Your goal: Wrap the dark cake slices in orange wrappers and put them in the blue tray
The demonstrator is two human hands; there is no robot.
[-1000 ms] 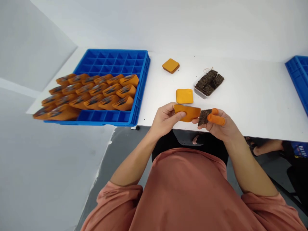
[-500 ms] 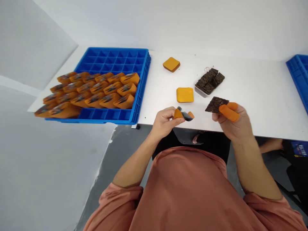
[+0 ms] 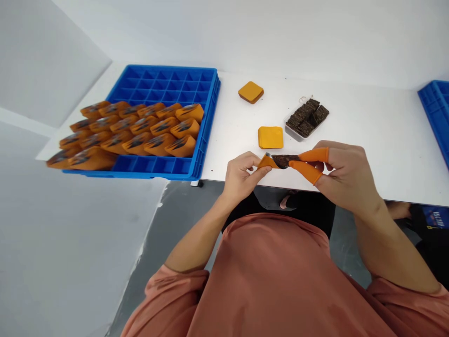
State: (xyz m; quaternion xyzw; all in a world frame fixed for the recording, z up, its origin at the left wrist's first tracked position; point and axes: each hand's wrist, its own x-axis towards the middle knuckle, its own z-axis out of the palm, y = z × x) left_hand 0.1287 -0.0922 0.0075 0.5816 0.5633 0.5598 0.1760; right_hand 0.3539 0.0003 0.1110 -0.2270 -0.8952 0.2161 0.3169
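My left hand (image 3: 243,177) pinches a small orange pouch (image 3: 267,161) with a silvery inside, its mouth turned to the right. Between the thumb and finger of my right hand (image 3: 342,171), both in orange finger cots, is a dark brown pressed tea piece (image 3: 286,160). The near end of that piece is at the pouch's mouth, and part of it seems to be inside. Behind my hands, a stack of flat orange pouches (image 3: 270,137) lies on the table. A clear tub (image 3: 295,135) there holds several more dark pieces (image 3: 304,117).
A blue divided crate (image 3: 206,126) on the left holds several filled-looking orange pouches (image 3: 154,126) standing in rows. Another orange stack (image 3: 250,91) lies farther back on the white table (image 3: 379,135). A second blue crate (image 3: 435,112) stands at the right edge. Part of another person's arm (image 3: 398,210) shows below right.
My right hand has moved left, bringing the dark tea piece from apart to the mouth of the pouch. My left hand stays in nearly the same place, still pinching the pouch.
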